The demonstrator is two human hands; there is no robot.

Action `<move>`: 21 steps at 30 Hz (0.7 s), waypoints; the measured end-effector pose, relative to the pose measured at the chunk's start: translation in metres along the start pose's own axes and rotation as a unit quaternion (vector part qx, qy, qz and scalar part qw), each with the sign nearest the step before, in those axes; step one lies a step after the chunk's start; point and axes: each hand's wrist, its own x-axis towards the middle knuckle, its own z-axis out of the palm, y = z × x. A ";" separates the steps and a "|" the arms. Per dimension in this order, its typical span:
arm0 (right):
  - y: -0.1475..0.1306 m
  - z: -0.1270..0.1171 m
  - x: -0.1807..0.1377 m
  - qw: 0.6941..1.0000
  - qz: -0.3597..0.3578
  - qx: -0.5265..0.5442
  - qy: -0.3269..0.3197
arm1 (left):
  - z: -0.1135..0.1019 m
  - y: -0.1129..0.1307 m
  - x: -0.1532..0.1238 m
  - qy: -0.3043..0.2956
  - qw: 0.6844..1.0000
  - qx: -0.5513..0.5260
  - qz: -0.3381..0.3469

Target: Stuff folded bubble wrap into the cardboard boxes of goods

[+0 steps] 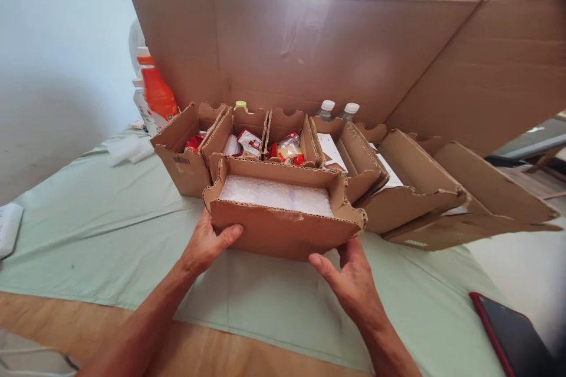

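Observation:
Between my two hands is a low open cardboard box (283,234), its long side toward me. Bubble wrap (274,194) lies inside it; what the wrap covers cannot be made out. My left hand (209,245) grips the left end, thumb on the front wall and fingers out of sight behind. At the right end, my right hand (350,277) holds the lower corner, its thumb near the bottom edge and its fingers partly hidden under the box. Right behind stand several cardboard bins, one with red and white packets (250,144), another with a red and clear snack packet (288,150).
A tall cardboard panel (305,53) rises behind the bins. An orange bottle (157,91) stands at the left, and clear bottles with white caps (326,107) show behind the bins. A phone (515,330) lies at the right on the pale green cloth (110,230).

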 end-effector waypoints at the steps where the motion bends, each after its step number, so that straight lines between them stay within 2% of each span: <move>1: 0.000 0.001 -0.002 1.000 -0.002 0.003 0.008 | 0.002 0.002 -0.003 0.004 1.000 0.005 -0.002; 6: 0.005 0.007 -0.038 0.997 -0.029 0.012 0.073 | 0.003 -0.001 -0.042 0.020 0.999 0.030 -0.008; 9: -0.006 0.020 -0.065 0.995 -0.052 0.005 0.088 | -0.026 -0.010 -0.076 0.066 0.993 0.088 -0.034; 11: -0.027 0.035 -0.069 0.996 -0.079 -0.001 0.045 | -0.059 -0.009 -0.090 0.115 0.983 0.126 -0.065; 13: -0.054 0.049 -0.058 0.994 -0.101 0.004 -0.028 | -0.087 0.004 -0.089 0.153 0.973 0.156 -0.081; 14: -0.067 0.053 -0.048 0.993 -0.105 0.013 -0.056 | -0.095 0.014 -0.084 0.192 0.965 0.166 -0.068; 15: -0.077 0.054 -0.037 0.992 -0.103 0.026 -0.065 | -0.096 0.026 -0.077 0.203 0.963 0.168 -0.057; 16: -0.085 0.052 -0.029 0.993 -0.099 0.038 -0.058 | -0.090 0.036 -0.070 0.210 0.965 0.150 -0.038; 18: -0.087 0.038 -0.023 0.995 -0.088 0.043 -0.008 | -0.064 0.051 -0.059 0.168 0.982 0.083 -0.005; 20: -0.077 0.017 -0.038 0.995 -0.079 0.011 0.063 | -0.032 0.052 -0.060 0.081 0.996 0.031 -0.006; 21: -0.069 0.007 -0.052 0.992 -0.069 -0.007 0.106 | -0.018 0.049 -0.066 0.059 0.998 0.020 0.004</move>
